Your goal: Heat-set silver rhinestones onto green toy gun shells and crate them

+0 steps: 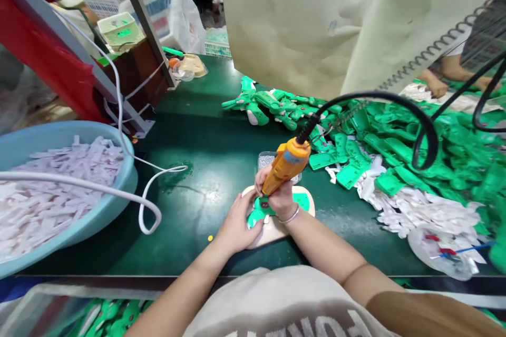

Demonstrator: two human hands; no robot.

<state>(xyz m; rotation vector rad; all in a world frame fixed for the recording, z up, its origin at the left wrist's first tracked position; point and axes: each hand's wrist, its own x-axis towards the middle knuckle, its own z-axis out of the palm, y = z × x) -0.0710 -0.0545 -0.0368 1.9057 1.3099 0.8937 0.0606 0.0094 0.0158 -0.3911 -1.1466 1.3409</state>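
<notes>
My right hand [279,197] is wrapped round an orange electric screwdriver [288,163], its tip pointing down onto a green plastic toy part [259,212]. That part lies on a beige fixture block [276,229] on the green table. My left hand [237,226] rests on the left side of the block, its fingers pressing on the green part. A black cable [379,97] loops from the screwdriver's top toward the right. A small tray of screws [266,159] sits just behind the tool.
A light blue basin [114,205] of white plastic pieces stands at left, with a white cord [150,216] looping beside it. Piles of green toy parts [395,142] and white pieces [419,210] fill the right. A cream cloth [316,16] hangs ahead. Another person's hands [438,87] work at far right.
</notes>
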